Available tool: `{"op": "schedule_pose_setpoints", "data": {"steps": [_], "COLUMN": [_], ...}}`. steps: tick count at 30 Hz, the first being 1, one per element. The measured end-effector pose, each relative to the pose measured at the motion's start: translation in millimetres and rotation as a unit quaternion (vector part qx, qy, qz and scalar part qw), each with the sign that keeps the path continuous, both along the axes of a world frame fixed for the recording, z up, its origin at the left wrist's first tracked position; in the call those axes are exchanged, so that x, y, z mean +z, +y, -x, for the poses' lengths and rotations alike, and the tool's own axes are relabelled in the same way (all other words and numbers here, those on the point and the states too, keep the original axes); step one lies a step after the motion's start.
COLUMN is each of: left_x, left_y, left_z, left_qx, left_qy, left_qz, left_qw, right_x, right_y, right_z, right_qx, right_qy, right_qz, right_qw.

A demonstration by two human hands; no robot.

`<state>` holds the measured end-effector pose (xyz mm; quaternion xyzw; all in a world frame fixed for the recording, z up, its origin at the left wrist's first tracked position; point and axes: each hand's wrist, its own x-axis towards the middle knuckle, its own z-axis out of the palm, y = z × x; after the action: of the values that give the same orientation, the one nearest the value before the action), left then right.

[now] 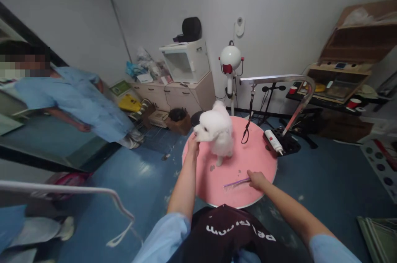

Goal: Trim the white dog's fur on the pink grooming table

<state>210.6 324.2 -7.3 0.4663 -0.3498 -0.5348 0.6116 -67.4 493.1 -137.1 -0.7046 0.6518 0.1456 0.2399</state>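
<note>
A small white fluffy dog [217, 130] sits on a round pink grooming table [257, 159], its head turned to the left. My left hand [192, 145] reaches up under its chin and muzzle, fingers closed around the jaw. My right hand [256, 179] rests low on the table near its front edge, closed on the end of a purple comb [235, 184] that points left, teeth down. A black leash loop [246, 132] hangs from the table's metal arm [276, 80] beside the dog.
A person in blue clothes [77, 101] bends over at the left. A white cabinet with a dryer box [186, 62] stands at the back wall, a stand dryer [230, 62] behind the table. A second metal arm [77, 192] crosses the lower left. Shelves [344, 68] fill the right.
</note>
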Motion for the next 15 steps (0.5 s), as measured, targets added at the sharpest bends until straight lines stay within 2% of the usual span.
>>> {"op": "schedule_pose_setpoints", "data": {"steps": [2, 5, 7, 9, 12, 15], "left_x": [-3.2, -1.9, 7.3, 23.2, 52.7, 76.6], "left_y": [15.5, 39.1, 46.6, 45.3, 30.9, 12.6], "left_z": [-0.5, 9.7, 19.9, 27.6, 30.3, 26.8], "left_qx": [-0.006, 0.023, 0.058, 0.077, 0.052, 0.033], "left_qy": [-0.052, -0.17, -0.224, -0.252, -0.298, -0.348], "left_qz": [0.012, -0.005, -0.007, 0.025, 0.084, 0.102], "left_qw": [0.999, 0.985, 0.973, 0.964, 0.95, 0.931], "right_x": [5.3, 13.5, 19.9, 30.4, 63.2, 121.5], "right_y": [-5.8, -6.1, -0.8, 4.1, -4.4, -44.1], "right_z": [5.4, 2.1, -3.9, -11.1, -22.1, -28.5], "right_qx": [0.019, 0.063, 0.095, 0.131, 0.203, 0.279], "right_qy": [0.011, 0.009, -0.004, -0.019, -0.034, -0.038], "right_qz": [-0.013, -0.01, 0.008, 0.039, 0.109, 0.212], "right_qw": [1.0, 0.998, 0.995, 0.99, 0.973, 0.936]}}
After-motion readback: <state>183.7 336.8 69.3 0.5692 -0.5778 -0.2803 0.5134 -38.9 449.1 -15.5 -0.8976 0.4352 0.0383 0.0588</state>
